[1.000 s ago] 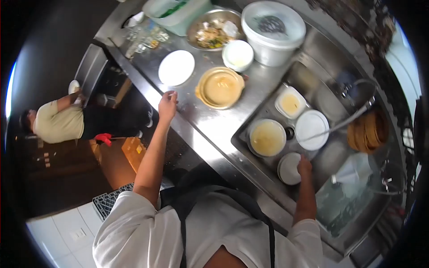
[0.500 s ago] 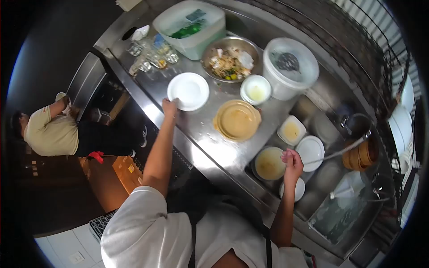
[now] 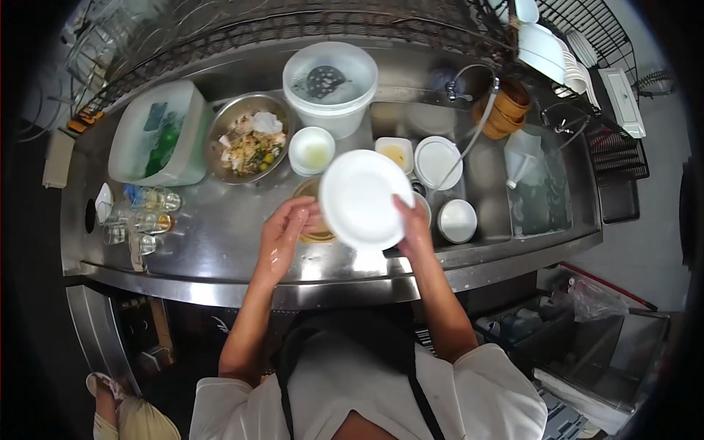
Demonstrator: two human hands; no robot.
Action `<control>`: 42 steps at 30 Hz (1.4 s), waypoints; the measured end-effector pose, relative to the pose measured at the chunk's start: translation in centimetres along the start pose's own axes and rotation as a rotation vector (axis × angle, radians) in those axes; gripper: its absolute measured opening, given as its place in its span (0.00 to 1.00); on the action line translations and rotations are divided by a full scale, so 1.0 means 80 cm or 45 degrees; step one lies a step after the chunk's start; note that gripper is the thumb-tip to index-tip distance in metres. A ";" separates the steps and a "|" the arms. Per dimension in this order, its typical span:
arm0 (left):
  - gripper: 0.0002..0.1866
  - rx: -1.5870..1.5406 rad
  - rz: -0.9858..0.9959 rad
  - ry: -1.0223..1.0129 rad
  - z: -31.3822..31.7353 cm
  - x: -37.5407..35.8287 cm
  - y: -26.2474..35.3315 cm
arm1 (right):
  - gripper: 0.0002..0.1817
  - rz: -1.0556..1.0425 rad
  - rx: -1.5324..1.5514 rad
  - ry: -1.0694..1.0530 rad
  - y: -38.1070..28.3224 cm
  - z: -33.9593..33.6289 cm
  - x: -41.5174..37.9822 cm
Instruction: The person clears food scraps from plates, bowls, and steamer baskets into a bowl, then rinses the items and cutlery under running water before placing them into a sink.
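Observation:
A white plate (image 3: 359, 198) is tilted up over the metal counter, its right edge gripped by my right hand (image 3: 415, 233). My left hand (image 3: 284, 235) is beside the plate's left edge, wet, its fingers apart and nothing in it. Behind that hand and the plate, a tan pot (image 3: 315, 235) on the counter is partly hidden. A white bowl (image 3: 312, 152) with yellowish liquid stands beyond it. Right of the plate are a square white dish (image 3: 394, 152), a round white dish (image 3: 438, 163) and a small white bowl (image 3: 457, 221).
A metal bowl of food scraps (image 3: 249, 139), a white bucket (image 3: 330, 88), a tub with green contents (image 3: 158, 132) and several glasses (image 3: 150, 213) stand on the counter. Wooden steamers (image 3: 504, 110) and a water-filled basin (image 3: 543, 205) are right. Another person's sleeve (image 3: 147, 418) shows lower left.
The white plate has left the counter and moved over the tan pot, passing from my left hand to my right. My left hand has let go. The view has turned.

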State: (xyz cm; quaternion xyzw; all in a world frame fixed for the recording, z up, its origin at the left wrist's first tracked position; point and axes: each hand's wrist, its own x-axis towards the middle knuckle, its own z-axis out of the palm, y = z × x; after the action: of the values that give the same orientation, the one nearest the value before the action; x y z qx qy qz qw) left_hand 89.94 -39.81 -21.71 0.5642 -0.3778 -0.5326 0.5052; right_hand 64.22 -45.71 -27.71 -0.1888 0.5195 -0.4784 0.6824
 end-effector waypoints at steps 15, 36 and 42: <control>0.44 2.040 -0.480 1.005 -0.236 -0.067 -0.236 | 0.23 0.051 0.288 0.564 0.136 -0.501 0.493; 0.26 0.960 -0.029 1.977 -0.963 -0.030 -0.101 | 0.16 -0.182 -0.613 0.662 0.091 -0.155 0.063; 0.31 -0.279 -0.392 1.182 -1.118 0.067 -0.120 | 0.14 -0.231 -0.716 0.363 0.058 -0.184 -0.003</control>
State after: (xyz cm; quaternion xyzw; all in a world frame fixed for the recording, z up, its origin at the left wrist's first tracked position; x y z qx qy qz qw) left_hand 177.56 -27.99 -39.22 0.7346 0.0327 -0.3304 0.5917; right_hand 53.21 -39.82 -36.81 -0.3464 0.7026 -0.3967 0.4784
